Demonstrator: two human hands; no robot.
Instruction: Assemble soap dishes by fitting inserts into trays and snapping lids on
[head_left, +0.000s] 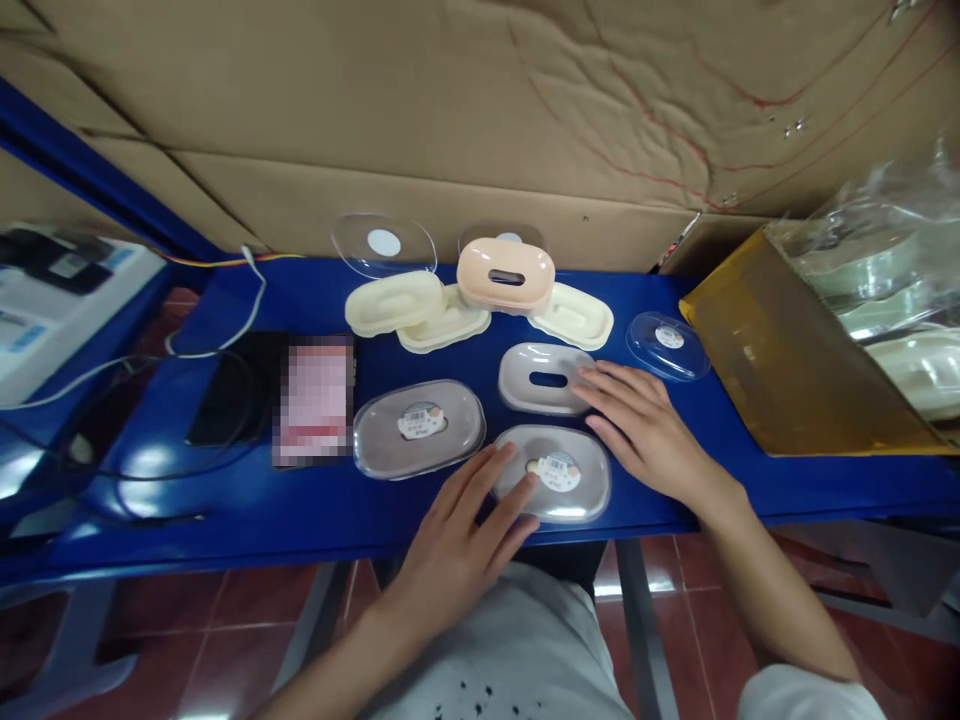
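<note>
My left hand (476, 520), fingers apart, rests on the left edge of a grey dish with a clear lid and round label (592, 490) near the table's front edge. My right hand (645, 420) is spread, its fingertips at the right end of an uncovered grey dish (517, 378) with a slot in its middle. Left of these lies another lidded, labelled grey dish (375, 440). Behind them a peach slotted dish (536, 265) overlaps cream trays (375, 305). A clear labelled lid (649, 350) lies to the right.
A cardboard box (780, 350) with wrapped dishes stands at the right. Two clear lids lean on the cardboard wall, one (349, 245) at the left. A phone-like device (351, 380), dark items and cables (259, 290) lie left on the blue table (300, 520).
</note>
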